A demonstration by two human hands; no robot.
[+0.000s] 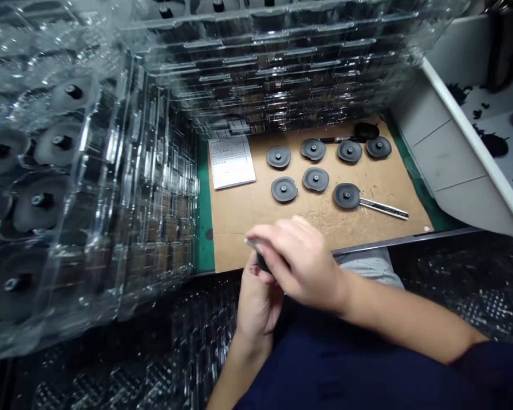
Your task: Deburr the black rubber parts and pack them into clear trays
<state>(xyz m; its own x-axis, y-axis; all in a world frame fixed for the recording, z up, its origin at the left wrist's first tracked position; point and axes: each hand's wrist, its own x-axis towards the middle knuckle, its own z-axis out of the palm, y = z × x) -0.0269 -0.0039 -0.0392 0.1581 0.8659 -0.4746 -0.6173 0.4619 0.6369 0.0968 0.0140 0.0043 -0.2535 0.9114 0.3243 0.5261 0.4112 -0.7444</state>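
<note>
My two hands meet just in front of the cardboard's near edge. From below, my left hand [260,299] is closed around a dark part [263,262], mostly covered by fingers. Above it my right hand [303,259] is closed, with a small pale piece [251,242] pinched at its fingertips; its kind is too blurred to tell. Beyond the hands, several dark grey discs with a central stud lie on the cardboard, the nearest being one disc [284,189]. Another disc [346,196] touches a slim silver-and-black handled tool [385,209].
Stacked clear plastic trays [154,188] stand on the left, holding more studded discs [43,200]. More clear trays [277,74] rise at the back. A printed paper pad [231,162] and a black marker [336,139] lie on the cardboard [239,219]. A white panel [444,136] borders the right.
</note>
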